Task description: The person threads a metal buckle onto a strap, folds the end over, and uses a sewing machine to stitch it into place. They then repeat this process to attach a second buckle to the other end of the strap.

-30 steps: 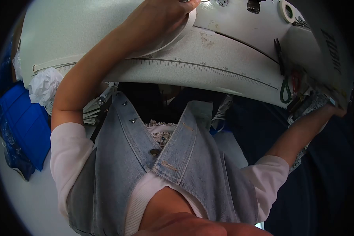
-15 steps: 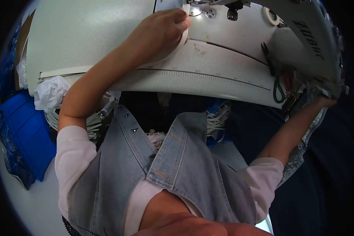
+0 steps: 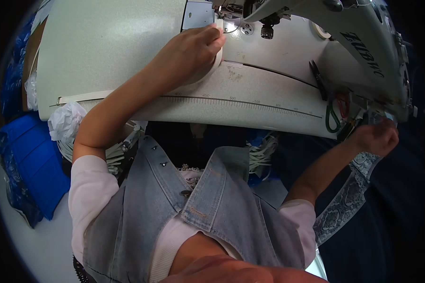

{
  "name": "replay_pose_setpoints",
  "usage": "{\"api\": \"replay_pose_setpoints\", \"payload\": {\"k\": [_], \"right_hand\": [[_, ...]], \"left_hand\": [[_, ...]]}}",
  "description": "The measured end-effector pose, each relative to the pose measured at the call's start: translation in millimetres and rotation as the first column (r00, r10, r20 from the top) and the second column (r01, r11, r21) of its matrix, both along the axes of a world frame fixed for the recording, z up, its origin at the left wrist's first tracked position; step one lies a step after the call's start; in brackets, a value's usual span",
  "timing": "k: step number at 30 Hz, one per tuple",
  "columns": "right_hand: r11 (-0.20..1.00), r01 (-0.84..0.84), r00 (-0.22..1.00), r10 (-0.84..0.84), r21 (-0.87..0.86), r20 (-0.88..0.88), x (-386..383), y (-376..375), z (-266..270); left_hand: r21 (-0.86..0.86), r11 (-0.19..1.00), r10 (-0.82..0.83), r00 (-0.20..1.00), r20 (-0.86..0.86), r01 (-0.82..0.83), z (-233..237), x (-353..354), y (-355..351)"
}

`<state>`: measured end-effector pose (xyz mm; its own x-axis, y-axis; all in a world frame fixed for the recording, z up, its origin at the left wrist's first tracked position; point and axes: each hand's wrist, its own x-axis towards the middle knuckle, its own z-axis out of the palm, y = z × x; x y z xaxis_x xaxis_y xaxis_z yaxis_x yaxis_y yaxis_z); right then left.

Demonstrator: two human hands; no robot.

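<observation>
My left hand [image 3: 193,52] lies on the bed of a sewing machine [image 3: 363,66], its fingers pinched on a narrow white strip [image 3: 218,57]. The strip curves from under the palm up to the needle area, beside the metal plate [image 3: 198,15]. At the machine's right end is my right hand [image 3: 377,137], fingers curled closed on a grey-white patterned lace band [image 3: 342,207]. That lace hangs below the hand and runs down beside my right arm. Part of the grip is hidden by the fingers.
Black snips [image 3: 318,80] and green-handled scissors [image 3: 333,118] lie at the bed's right. A ruler scale [image 3: 231,102] marks the front edge. Crumpled white material [image 3: 67,121] sits at the left corner, above a blue padded piece [image 3: 35,160]. Bundled white strips [image 3: 262,153] hang under the edge.
My right hand has come out from behind the machine's right end, moving toward me with the lace. The view has shifted slightly; my left hand keeps its pinch on the white strip.
</observation>
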<state>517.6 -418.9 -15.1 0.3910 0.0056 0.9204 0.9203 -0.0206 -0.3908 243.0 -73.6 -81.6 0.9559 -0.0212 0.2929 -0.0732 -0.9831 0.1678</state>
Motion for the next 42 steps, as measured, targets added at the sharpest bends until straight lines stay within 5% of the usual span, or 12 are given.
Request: {"api": "replay_pose_setpoints", "payload": {"k": [1,5,7,11,13,14,16,21,23,25,33,42], "right_hand": [[0.993,-0.034,0.998,0.04,-0.115,0.055,-10.6,10.6,-3.0],[0.951,-0.061,0.988,0.1,-0.304,0.114,-55.2,53.5,-10.1],[0.907,-0.188,0.977,0.213,-0.378,0.025,-77.0,77.2,-19.3],[0.563,-0.463,0.882,0.37,-0.684,-0.292,-113.9,123.6,-31.8],[0.35,-0.492,0.839,0.436,-0.798,-0.326,-122.9,149.2,-38.7],[0.35,-0.489,0.838,0.443,-0.799,-0.319,-128.2,159.4,-42.6],[0.361,-0.531,0.818,0.455,-0.766,-0.352,-136.6,176.9,-47.4],[0.19,-0.489,0.789,0.513,-0.851,-0.339,-149.4,211.0,-34.9],[0.067,-0.419,0.807,0.485,-0.906,-0.337,-153.2,220.9,-29.3],[0.091,-0.26,0.831,0.528,-0.961,-0.174,-154.2,224.3,-25.9],[0.214,-0.451,0.813,0.499,-0.867,-0.299,-150.8,236.1,-27.8],[0.205,-0.382,0.808,0.547,-0.901,-0.218,-152.8,235.5,-26.2]], "left_hand": [[-0.082,0.996,-0.036,0.99,-0.135,0.025,6.1,-4.3,-2.1],[-0.228,0.973,-0.058,0.992,-0.109,0.032,0.4,-7.8,-7.8],[0.02,0.996,-0.093,0.99,0.11,0.091,-6.0,0.2,-2.4],[-0.028,1.0,-0.003,0.999,0.034,0.004,-9.7,6.8,5.2],[-0.205,0.978,-0.061,0.997,-0.057,0.048,1.9,12.0,14.8],[-0.199,0.979,-0.054,0.997,-0.051,0.043,8.9,13.7,25.5],[-0.54,0.84,-0.156,0.978,-0.141,0.056,17.7,14.9,53.4],[-0.596,0.759,0.196,0.965,-0.173,-0.261,6.3,50.4,117.9],[-0.491,0.856,0.174,0.984,-0.023,-0.163,-8.8,71.6,135.3],[-0.413,0.908,0.099,0.993,0.058,-0.066,-14.5,89.8,139.4],[-0.547,0.83,-0.152,0.988,-0.032,0.11,-8.3,99.2,150.7],[-0.471,0.881,0.074,0.994,0.083,-0.027,-16.9,104.9,123.7]]}}
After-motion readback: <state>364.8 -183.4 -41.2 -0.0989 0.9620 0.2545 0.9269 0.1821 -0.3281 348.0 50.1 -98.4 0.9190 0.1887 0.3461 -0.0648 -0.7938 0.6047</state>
